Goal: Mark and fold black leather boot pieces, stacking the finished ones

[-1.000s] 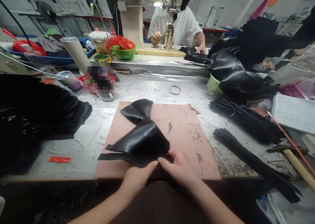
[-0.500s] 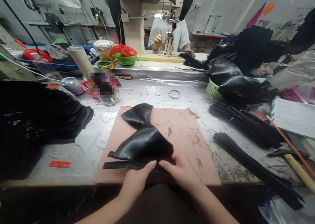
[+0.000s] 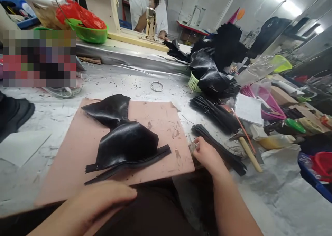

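The grey, scuffed surface [image 3: 124, 85] is filling most of the frame, and a pink cutting mat [image 3: 166, 125] is lying across its lower centre. On the mat a black leather piece [image 3: 124, 142] is resting, free of both hands, with a dark zipper strip [image 3: 129, 165] running along its lower edge; the long axis of strip and piece is slanting from lower left up toward the right.

To the right of the mat, bundles of black strips [image 3: 218, 113] are lying on the surface, and a hammer [image 3: 249, 153] is lying just beyond them. A metal ring [image 3: 157, 86] is sitting above the mat.

The hands are being held well apart. The left hand [image 3: 101, 198] is being kept at the bottom of the frame, just below the left end of the zipper strip, fingers loosely curled and clasping nothing. The right hand [image 3: 206, 156] is being held off the mat's right edge, at the near end of the lowest strip bundle; its fingertips seem to be pinching something small there, though this cannot be told for certain. The leather piece is lying up and left of the right hand, and the left hand is the nearer one.
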Demonstrator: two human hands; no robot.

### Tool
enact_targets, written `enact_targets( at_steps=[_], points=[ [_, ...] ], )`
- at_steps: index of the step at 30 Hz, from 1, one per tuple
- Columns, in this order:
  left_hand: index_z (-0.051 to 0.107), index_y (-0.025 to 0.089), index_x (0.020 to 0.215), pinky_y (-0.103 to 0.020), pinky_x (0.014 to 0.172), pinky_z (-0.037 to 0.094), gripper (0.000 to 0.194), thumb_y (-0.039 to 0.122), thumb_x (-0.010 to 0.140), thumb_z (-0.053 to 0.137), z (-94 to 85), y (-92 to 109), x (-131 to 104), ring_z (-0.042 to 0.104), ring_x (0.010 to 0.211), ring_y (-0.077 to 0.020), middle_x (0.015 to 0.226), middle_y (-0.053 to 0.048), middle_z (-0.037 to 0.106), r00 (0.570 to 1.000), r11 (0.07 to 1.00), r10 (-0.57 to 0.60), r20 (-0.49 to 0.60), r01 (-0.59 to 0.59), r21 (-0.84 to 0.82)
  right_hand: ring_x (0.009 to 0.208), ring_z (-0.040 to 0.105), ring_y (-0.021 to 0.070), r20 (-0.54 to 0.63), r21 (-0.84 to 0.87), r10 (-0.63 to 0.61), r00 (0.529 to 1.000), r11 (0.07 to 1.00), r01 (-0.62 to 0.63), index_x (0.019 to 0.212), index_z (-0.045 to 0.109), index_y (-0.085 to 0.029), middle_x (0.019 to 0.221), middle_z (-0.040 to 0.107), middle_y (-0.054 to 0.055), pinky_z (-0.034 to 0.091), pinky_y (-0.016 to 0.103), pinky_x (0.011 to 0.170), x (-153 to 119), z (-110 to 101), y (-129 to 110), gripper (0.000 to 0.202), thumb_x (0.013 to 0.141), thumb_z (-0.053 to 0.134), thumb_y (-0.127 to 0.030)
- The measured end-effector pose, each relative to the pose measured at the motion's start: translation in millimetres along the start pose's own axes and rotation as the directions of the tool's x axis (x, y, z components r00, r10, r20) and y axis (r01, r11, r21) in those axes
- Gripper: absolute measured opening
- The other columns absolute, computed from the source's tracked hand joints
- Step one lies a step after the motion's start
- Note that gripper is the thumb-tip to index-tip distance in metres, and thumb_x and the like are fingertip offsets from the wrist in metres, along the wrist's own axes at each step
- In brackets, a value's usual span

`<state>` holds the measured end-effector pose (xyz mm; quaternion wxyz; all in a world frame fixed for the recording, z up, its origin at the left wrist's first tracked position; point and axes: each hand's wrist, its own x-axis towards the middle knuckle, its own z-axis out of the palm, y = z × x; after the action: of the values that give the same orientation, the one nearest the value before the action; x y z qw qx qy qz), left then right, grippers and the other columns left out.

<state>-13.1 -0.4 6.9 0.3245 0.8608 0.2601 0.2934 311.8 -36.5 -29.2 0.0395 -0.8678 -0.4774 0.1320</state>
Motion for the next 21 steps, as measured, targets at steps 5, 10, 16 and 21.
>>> enact_targets(
  at_steps=[5, 10, 16, 21],
  points=[
    [0.065, 0.023, 0.08, -0.027, 0.085, 0.038, 0.031, 0.011, 0.085, 0.037, 8.4, -7.4, 34.6, 0.059, 0.092, -0.0159, 0.092, -0.001, 0.071, 0.946, 0.801, 0.291, 0.141, -0.322, 0.505, 0.057, 0.049, 0.0136, -0.061, 0.27, 0.047, 0.997, 0.962, -0.029, 0.105, 0.053, -0.02, 0.074, 0.055, 0.0, 0.034, 0.026, 0.056, 2.6, 0.9, 3.4, 0.049, 0.058, 0.048, -0.008],
    [0.061, 0.023, 0.072, -0.03, 0.092, 0.031, 0.025, 0.012, 0.083, 0.042, 40.4, -27.1, 24.9, 0.055, 0.101, -0.0171, 0.104, -0.002, 0.068, 0.954, 0.716, 0.192, 0.231, -0.297, 0.632, 0.059, 0.051, 0.0138, -0.123, 0.867, 0.148, 0.981, 0.497, 0.034, 0.082, 0.065, -0.018, 0.077, 0.062, 0.003, 0.041, 0.029, 0.056, -13.3, -7.9, -6.2, 0.028, 0.059, 0.049, -0.018],
    [0.058, 0.023, 0.063, -0.027, 0.081, 0.034, 0.028, 0.012, 0.083, 0.042, 50.1, -28.8, 25.7, 0.06, 0.083, -0.0146, 0.095, 0.0, 0.07, 0.955, 0.648, 0.249, 0.161, -0.288, 0.705, 0.083, 0.061, 0.019, -0.013, 0.979, -0.198, 0.98, 0.198, 0.053, 0.097, 0.064, -0.025, 0.093, 0.067, 0.003, 0.047, 0.037, 0.077, -42.4, 0.9, -59.4, 0.028, 0.07, 0.058, -0.02],
    [0.058, 0.022, 0.068, -0.028, 0.077, 0.034, 0.026, 0.007, 0.083, 0.042, 44.1, -25.1, 23.6, 0.062, 0.083, -0.0153, 0.098, 0.0, 0.07, 0.948, 0.604, 0.271, 0.168, -0.304, 0.737, 0.061, 0.057, 0.0151, -0.234, 0.849, -0.278, 0.932, 0.409, 0.335, 0.081, 0.059, -0.023, 0.067, 0.061, 0.001, 0.046, 0.03, 0.059, -58.0, 16.6, -89.1, 0.006, 0.081, 0.053, -0.025]
  ],
)
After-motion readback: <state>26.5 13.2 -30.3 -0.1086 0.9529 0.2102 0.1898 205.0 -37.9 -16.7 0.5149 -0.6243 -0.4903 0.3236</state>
